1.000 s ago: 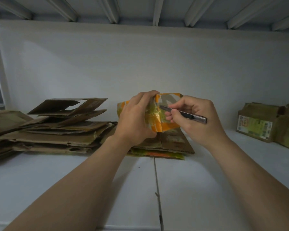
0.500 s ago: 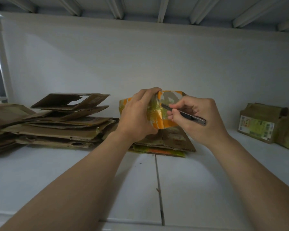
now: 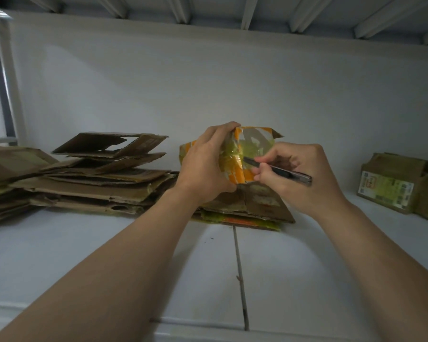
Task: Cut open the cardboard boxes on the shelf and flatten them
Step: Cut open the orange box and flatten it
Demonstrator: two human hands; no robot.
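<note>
A small orange and yellow taped box (image 3: 252, 148) stands upright on a flattened brown carton (image 3: 260, 206) in the middle of the white shelf (image 3: 84, 255). My left hand (image 3: 205, 166) grips the box from its left side, fingers curled over the top edge. My right hand (image 3: 297, 176) holds a slim dark utility knife (image 3: 279, 171) like a pen. The knife's tip touches the box's front face near the tape seam.
A stack of flattened cardboard (image 3: 97, 178) lies at the left, reaching the frame edge. Two brown boxes with printed labels (image 3: 393, 183) stand at the far right. The white back wall is close behind, and a shelf with ribs hangs overhead.
The knife tip has slid down the box's front face, from near the top toward the middle. My left hand keeps its grip on the box.
</note>
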